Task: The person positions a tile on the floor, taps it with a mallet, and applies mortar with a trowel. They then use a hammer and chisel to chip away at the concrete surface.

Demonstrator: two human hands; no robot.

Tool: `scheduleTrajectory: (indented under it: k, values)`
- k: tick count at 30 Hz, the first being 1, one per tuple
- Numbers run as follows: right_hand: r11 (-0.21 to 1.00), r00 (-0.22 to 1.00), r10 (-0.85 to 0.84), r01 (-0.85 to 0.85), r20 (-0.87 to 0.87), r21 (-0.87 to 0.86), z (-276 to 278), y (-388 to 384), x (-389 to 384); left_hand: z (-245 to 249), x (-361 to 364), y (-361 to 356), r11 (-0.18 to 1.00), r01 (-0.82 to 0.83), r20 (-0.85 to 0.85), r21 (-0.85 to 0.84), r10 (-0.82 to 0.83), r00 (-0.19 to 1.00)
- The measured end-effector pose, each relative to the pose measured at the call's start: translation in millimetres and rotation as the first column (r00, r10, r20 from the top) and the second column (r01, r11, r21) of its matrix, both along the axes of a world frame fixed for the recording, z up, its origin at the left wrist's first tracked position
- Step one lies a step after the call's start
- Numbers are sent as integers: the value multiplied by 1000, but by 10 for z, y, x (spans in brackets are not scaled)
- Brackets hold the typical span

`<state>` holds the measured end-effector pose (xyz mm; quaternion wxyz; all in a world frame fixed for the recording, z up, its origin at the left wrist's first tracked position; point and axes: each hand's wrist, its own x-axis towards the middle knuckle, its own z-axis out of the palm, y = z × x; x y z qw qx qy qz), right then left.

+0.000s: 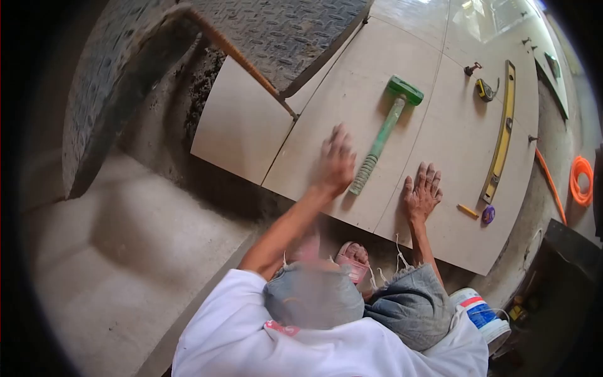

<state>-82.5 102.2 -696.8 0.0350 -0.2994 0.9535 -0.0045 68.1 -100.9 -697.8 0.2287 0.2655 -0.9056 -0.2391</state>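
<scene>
Across the middle of the head view, a floor of large, pale tiles (352, 75) with thin dark joints runs away from the person, catching bright reflections toward the top right. The right hand (423, 193) lies palm down on a tile, fingers spread slightly apart and clamped on nothing. The left hand (339, 162) is blurred, its fingers loosely bent and holding nothing that shows; whether it touches the tile I cannot tell. Between the hands, nearer the left one, a green mallet (384, 135) lies on the tiles, its head pointing away from the person. Farther right are a yellow spirit level (500, 135), a tape measure (485, 90) beside its upper part, and a yellow pencil-like stick (468, 211) and a small purple round item (488, 215) near its lower end. Small dark clips (471, 69) stand up from the tiles. At the upper left are patterned metal plates (282, 38) and a rusty bar (235, 53), with bare grey concrete (169, 235) below. On the right, a coil of orange hose (581, 183) rests on rough ground, and a white bucket (485, 317) sits beside the person's denim-covered leg (414, 305).
</scene>
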Motion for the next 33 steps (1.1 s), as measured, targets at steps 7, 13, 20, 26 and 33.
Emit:
scheduleTrajectory:
  k: [7, 13, 20, 26, 33]
  values:
    - [998, 1000, -21, 20, 6, 63, -57, -33, -23, -166, -1611, -972, 993, -76, -195, 96, 93, 976]
    - [998, 1000, -11, 12, -9, 63, -115, -20, -39, -579, -2051, -1241, 978, -205, 36, 29, 203, 978]
    - [998, 998, 48, -49, -35, -50, -226, 87, -112, -251, -667, -497, 959, -282, 217, -17, 278, 936]
    - [999, 999, 42, -41, -16, 3, -212, 62, -63, -177, 992, -377, 905, -391, 326, -165, 425, 845]
    - [998, 997, 66, -66, -42, 1, -261, 110, -100, -236, 1839, -996, 397, -814, 475, -423, 862, 174]
